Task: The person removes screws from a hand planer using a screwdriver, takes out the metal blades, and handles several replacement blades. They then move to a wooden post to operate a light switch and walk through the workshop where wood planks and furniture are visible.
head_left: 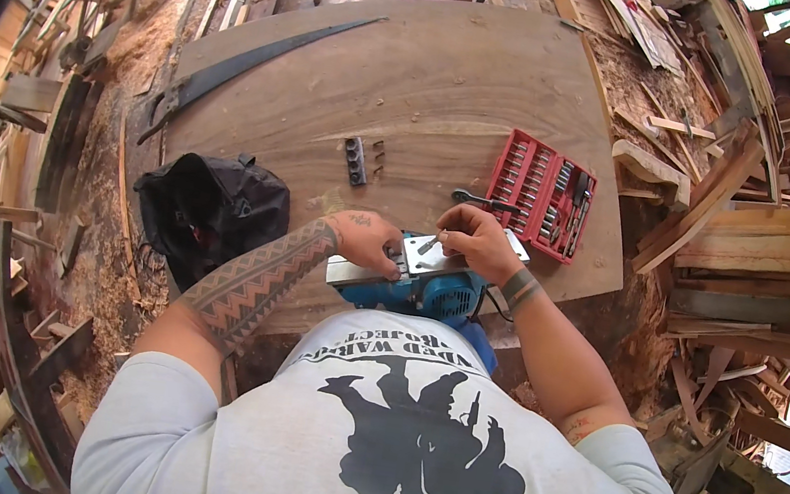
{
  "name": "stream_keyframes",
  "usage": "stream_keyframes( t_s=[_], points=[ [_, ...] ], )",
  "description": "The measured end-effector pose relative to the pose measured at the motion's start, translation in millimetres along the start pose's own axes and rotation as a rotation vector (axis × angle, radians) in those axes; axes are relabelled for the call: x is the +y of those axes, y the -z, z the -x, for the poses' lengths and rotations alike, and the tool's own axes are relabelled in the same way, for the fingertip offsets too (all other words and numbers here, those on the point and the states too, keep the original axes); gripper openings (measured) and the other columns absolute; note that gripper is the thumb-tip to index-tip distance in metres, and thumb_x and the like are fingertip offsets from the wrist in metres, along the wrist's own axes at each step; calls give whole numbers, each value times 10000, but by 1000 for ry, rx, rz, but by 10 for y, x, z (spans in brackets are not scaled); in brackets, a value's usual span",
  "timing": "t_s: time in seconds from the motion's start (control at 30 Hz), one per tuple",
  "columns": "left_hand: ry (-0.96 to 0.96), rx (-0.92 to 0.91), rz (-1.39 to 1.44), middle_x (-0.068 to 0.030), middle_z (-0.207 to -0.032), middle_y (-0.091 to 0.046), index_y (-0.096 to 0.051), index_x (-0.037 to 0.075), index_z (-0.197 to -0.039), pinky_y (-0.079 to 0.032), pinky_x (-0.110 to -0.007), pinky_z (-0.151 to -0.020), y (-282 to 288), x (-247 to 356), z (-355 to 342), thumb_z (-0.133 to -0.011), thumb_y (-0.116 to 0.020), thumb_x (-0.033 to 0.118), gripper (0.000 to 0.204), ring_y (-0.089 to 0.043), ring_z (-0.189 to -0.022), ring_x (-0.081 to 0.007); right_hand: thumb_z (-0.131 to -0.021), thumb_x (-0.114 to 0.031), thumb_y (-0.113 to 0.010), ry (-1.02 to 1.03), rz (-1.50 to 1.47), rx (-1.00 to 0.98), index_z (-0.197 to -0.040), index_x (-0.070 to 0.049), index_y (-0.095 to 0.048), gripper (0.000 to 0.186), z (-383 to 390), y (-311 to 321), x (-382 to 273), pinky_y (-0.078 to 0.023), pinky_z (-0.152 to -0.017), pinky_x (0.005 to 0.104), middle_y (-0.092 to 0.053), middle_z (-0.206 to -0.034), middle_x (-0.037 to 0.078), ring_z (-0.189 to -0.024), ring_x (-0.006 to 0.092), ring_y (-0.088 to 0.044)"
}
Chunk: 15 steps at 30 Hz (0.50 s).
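Observation:
An upturned blue electric planer with a silver sole lies at the bench's near edge. My left hand rests on its left part, fingers curled at the middle of the sole over something I cannot make out. My right hand pinches a small metal piece just above the sole. Beyond them lie a black metal bar, some small bolts and a black-handled wrench, beside an open red socket set.
The wooden bench top carries a long handsaw at the back left and an open black bag at the left. Planks and offcuts are heaped at the right, with more timber and shavings on the left.

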<state>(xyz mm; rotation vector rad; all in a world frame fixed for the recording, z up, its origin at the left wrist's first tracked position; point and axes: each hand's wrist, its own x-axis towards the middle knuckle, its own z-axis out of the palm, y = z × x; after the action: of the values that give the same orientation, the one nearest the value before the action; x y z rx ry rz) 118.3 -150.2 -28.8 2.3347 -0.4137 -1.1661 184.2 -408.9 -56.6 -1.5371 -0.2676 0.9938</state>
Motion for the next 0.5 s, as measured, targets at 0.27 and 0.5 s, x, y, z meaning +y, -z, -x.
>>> stream_keyframes(
  t_s=[0.27, 0.5],
  points=[
    [-49, 26, -57, -174, -1277, -715, -692, 91, -1344, -512, -424, -1027, -55, -69, -52, -819, -706, 579, 716, -666, -1199, -338, -927, -56, -726, 2, 4, -6, -1115, -3, -660, 207, 7, -20, -40, -544, -725, 259, -676, -940, 20, -798, 95, -640],
    [27, -75, -65, -174, -1119, -762, -753, 76, -1222, -547, -434, -926, 63, 20, -186, -807, -727, 610, 677, -707, -1075, -354, -929, -56, -722, 11, 21, -2, -1113, -3, -661, 201, -10, -3, 1, -544, -728, 260, -673, -933, 19, -800, 93, -637]
  ],
)
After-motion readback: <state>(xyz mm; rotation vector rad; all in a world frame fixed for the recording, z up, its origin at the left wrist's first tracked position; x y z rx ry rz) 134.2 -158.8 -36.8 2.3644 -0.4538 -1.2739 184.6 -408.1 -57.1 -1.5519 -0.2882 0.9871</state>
